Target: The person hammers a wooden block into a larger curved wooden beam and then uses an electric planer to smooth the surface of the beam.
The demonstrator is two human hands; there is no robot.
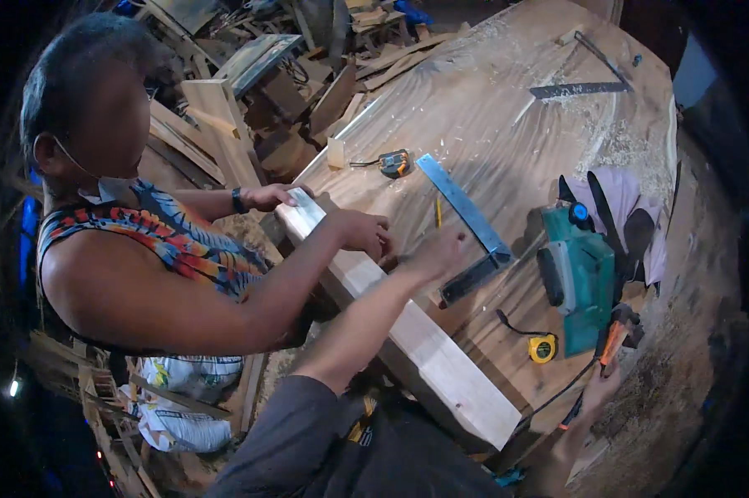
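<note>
My left hand (pixel 434 253) reaches across a squared wooden beam (pixel 428 344). Blurred, it hovers beside a try square (pixel 462 203) with a blue-grey blade and dark stock; its finger shape is unclear. A yellow pencil (pixel 438 212) lies by the blade. At the lower right, my right hand (pixel 600 390) is at an orange-and-black handled tool (pixel 614 342), its fingers mostly hidden. That tool adjoins a green electric planer (pixel 580 278). A yellow tape measure (pixel 542 348) sits between planer and beam. A co-worker's hand (pixel 362 232) is over the beam; the other (pixel 268 197) rests near its far end.
A co-worker in a patterned sleeveless top (pixel 159 241) stands at the left. The large wooden slab (pixel 491 108) carries shavings, another tape measure (pixel 394 163), a dark framing square (pixel 580 90) and a pale cloth (pixel 628 199). Scrap lumber (pixel 287 91) and filled sacks (pixel 183 423) lie beyond the slab.
</note>
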